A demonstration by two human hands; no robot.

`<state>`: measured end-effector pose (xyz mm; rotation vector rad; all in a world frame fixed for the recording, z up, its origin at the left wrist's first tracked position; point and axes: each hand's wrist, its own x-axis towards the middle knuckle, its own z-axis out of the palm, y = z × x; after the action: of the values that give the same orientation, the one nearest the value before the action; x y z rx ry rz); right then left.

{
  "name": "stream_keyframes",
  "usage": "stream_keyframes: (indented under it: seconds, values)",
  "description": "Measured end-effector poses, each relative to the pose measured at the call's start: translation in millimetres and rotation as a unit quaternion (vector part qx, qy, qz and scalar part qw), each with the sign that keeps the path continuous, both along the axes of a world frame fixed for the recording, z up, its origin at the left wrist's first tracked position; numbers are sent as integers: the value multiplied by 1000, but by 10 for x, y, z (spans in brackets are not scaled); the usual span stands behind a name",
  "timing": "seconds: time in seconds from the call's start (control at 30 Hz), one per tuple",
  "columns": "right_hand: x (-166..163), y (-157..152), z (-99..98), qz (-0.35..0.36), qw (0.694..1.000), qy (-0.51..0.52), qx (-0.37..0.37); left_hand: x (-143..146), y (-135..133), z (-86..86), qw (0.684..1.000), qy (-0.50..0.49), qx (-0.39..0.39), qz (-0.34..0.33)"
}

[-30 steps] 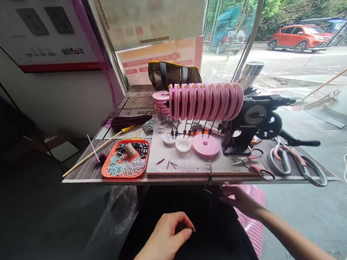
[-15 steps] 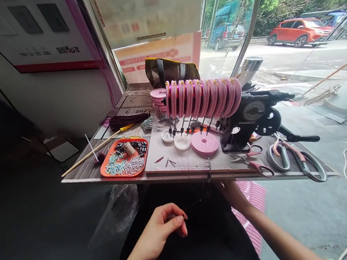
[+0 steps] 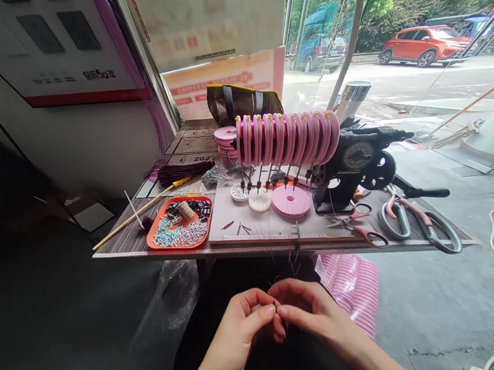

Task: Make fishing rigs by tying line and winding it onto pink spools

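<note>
My left hand (image 3: 239, 333) and my right hand (image 3: 311, 315) meet over my dark lap, below the table's front edge. Both have their fingertips pinched together and touching each other. What they pinch is too small to make out; thin thread strands hang from the table edge just above them. On the table stands a row of pink spools (image 3: 288, 139) mounted on a black hand-cranked machine (image 3: 360, 164). An orange tray (image 3: 181, 228) of small beads lies at the front left.
A grey work mat (image 3: 253, 221) carries a flat pink disc (image 3: 291, 201) and a white one (image 3: 260, 200). Small scissors (image 3: 358, 231) and large shears (image 3: 421, 224) lie right. A purple tassel on a stick (image 3: 179, 175) lies left. Pink bundle (image 3: 353, 284) under the table.
My right hand came back from under the table edge to my lap. My left hand rose slightly, and the two now pinch together fingertip to fingertip.
</note>
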<state>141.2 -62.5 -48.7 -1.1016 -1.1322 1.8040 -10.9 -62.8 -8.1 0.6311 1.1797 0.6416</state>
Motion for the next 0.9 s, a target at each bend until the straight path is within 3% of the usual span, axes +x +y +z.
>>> stream_keyframes:
  seconds: [0.13, 0.4, 0.9]
  values:
    - [-104, 43, -12, -61, 996, 51, -34, -15, -17, 6, 999, 19, 27, -12]
    - [-185, -14, -153, -50, 968, 219, -110, -7, 2, 26, 999, 0, 37, -22]
    - [-232, -28, -5, -70, 983, 158, -61, 5, -1, -7, 999, 14, 17, 28]
